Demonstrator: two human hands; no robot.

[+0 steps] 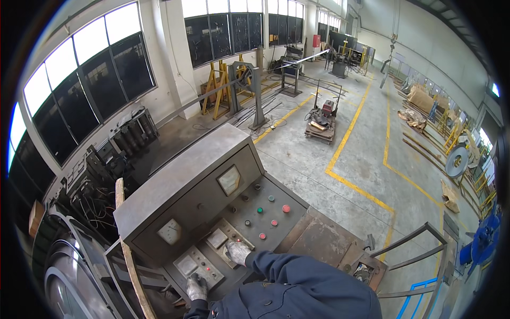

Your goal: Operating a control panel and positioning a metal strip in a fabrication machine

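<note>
Both my hands wear grey-white work gloves and rest at a sloping grey control console (297, 199). My left hand (196, 288) is at the lower edge of the left meter panel (199, 266), its dark-tipped fingers bent together. My right hand (238, 252) is on the right meter panel (219, 237), fingers curled inward. Whatever either set of fingers grips is hidden under the glove. Small knobs and red lamps dot both panels. Beyond my right hand are a red button (262, 236), a green button (260, 210) and a larger red button (286, 208).
A wooden strip (127, 250) leans along the console's left side. Dark machinery (85, 186) stands left. A metal rail (414, 242) is at the right. Farther out are a wheeled cart (322, 122), yellow stands (215, 90), a hanging hook (392, 48) and a blue reel (486, 231).
</note>
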